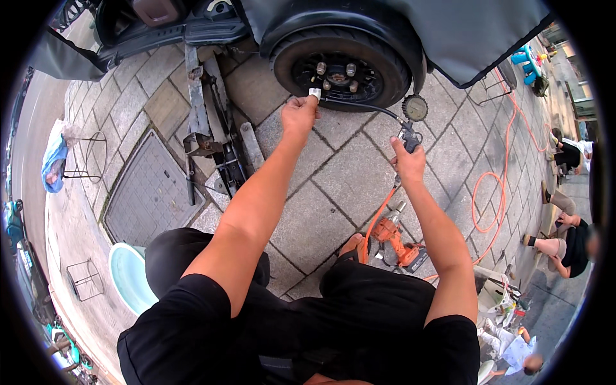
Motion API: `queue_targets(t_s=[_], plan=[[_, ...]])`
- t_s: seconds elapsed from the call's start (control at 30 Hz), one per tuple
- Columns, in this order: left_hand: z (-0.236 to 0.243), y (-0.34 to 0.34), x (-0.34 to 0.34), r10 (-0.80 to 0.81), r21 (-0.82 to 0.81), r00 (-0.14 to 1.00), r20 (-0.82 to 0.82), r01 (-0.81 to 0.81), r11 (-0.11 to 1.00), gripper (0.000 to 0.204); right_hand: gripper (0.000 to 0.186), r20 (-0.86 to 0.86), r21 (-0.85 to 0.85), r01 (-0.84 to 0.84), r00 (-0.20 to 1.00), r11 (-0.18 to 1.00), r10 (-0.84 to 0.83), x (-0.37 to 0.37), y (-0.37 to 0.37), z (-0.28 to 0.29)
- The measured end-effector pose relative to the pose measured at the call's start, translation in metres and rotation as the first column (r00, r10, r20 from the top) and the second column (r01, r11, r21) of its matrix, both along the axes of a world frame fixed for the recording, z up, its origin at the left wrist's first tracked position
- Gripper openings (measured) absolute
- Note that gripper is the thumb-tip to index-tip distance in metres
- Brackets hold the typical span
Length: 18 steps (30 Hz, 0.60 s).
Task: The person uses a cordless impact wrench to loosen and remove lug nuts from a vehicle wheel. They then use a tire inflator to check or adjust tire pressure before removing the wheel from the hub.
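a: what's the biggest thing there?
b: the paving [324, 205], grey slabs laid on a slant. a vehicle [478, 32] stands along the far side.
a: and on it?
b: a black wheel [342, 77] under the arch, its nuts showing. left of that, a cover [151, 192] is set in the paving, with a metal frame [221, 128] lying just beside it.
a: next size down?
b: a pale blue basin [128, 273] by the person's left knee, then an orange wrench [399, 240] on the slabs near the right forearm. an orange hose [507, 151] loops off to the right.
a: the hands?
b: the right hand [409, 160] has its fingers wrapped round the inflator [409, 136], just right of the wheel and held above the paving. its round gauge [416, 108] sits on the far end.
a: and the left hand [299, 114]?
b: fingers pinched on a small white fitting [314, 94] at the wheel's near edge. a thin dark tube [369, 106] runs from it to the inflator. whether it's on the valve, i can't tell.
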<state>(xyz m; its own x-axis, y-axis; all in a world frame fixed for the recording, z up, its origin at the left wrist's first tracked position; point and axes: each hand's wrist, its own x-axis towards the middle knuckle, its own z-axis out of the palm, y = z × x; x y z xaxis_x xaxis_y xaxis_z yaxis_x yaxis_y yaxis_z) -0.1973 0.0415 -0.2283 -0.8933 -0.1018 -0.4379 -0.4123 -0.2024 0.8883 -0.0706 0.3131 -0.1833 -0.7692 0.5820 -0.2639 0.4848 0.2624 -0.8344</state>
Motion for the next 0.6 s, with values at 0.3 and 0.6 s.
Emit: queue_targets(t_s=[0.3, 0.6], plan=[[-0.009, 0.031, 0.037, -0.416, 0.006, 0.886, 0.204, 0.423, 0.906, 0.019, 0.047, 0.352, -0.077, -0.079, 0.931, 0.994, 0.101, 0.013, 0.116, 0.008], [-0.018, 0.053, 0.037, -0.483, -0.032, 0.855, 0.192, 0.497, 0.867, 0.022, 0.038, 0.368, 0.079, 0.565, 0.749, 0.821, -0.55, 0.147, 0.248, 0.028]])
